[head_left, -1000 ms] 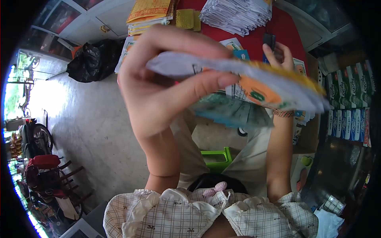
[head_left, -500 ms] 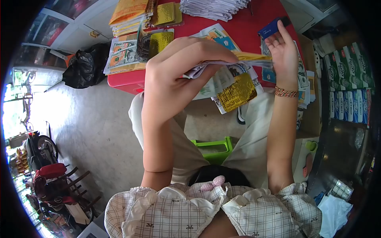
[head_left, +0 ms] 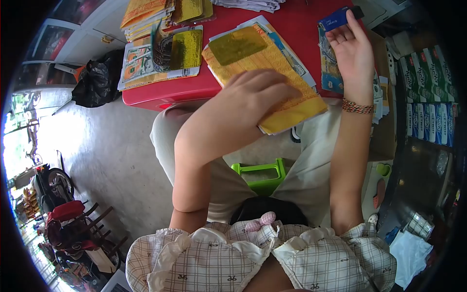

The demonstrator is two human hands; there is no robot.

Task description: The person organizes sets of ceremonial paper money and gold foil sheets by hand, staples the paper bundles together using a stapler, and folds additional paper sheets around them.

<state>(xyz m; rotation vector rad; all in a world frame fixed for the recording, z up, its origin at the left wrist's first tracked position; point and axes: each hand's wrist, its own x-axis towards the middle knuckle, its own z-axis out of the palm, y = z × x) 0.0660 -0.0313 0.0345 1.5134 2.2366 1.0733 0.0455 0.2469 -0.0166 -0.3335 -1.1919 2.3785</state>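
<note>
A stack of yellow patterned paper (head_left: 296, 100) with a gold foil rectangle (head_left: 238, 46) lies partly over the red table's near edge. My left hand (head_left: 253, 92) is across the stack, fingers curled over it and slightly blurred; its thumb is hidden. At the table's right side, my right hand (head_left: 352, 53) holds a small dark-blue box-like item with white print (head_left: 333, 20) and a black end, in its fingers. Below that hand are printed notes (head_left: 331, 73). Left of the yellow stack lies a fanned bundle of printed notes (head_left: 138, 61) with another gold foil piece (head_left: 187, 47).
Orange-yellow paper stacks (head_left: 146, 17) and white folded papers (head_left: 250, 4) sit at the back of the red table (head_left: 214, 92). A black plastic bag (head_left: 97, 80) is on the floor at left. A green stool (head_left: 260, 175) stands between the knees. Green and blue cartons (head_left: 430, 121) line the right.
My left hand has turned the bundle over and lowered it to the table, so its yellow side faces up. My right hand keeps the blue item and has shifted slightly right in view.
</note>
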